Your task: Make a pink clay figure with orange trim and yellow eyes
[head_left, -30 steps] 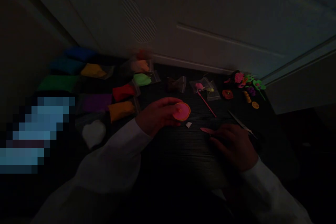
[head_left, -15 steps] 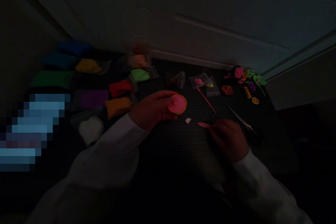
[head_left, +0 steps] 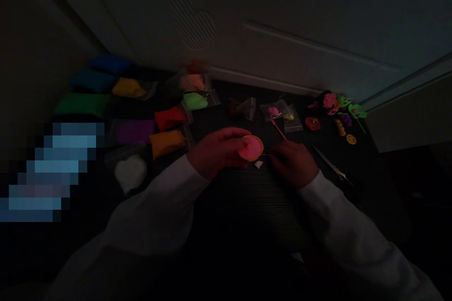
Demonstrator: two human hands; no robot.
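Observation:
My left hand [head_left: 219, 151] is closed around a round pink clay piece [head_left: 253, 147] with a yellow-orange rim and a small knob on its face. Just right of it, my right hand [head_left: 291, 162] is closed on a slim pink modelling tool. Only a thin bit of the tool's tip [head_left: 264, 154] shows, close to the rim; whether it touches the rim I cannot tell. A small white clay lump [head_left: 259, 164] lies on the dark table below the pink piece. Beyond my right hand, a second pink tool [head_left: 278, 129] is partly covered.
Bags of coloured clay, including orange [head_left: 167, 144], red [head_left: 171, 118] and white [head_left: 131, 173], spread over the left side. Scissors [head_left: 330, 162] lie right of my right hand. Clay flowers [head_left: 330, 100] and a red clay piece [head_left: 312, 123] sit at the back right, near the white panel [head_left: 300, 47].
My right hand has moved left and away from me with the modelling tool, up to the pink clay piece. The tool's flat pink blade, visible before, is now hidden. My left hand keeps its hold.

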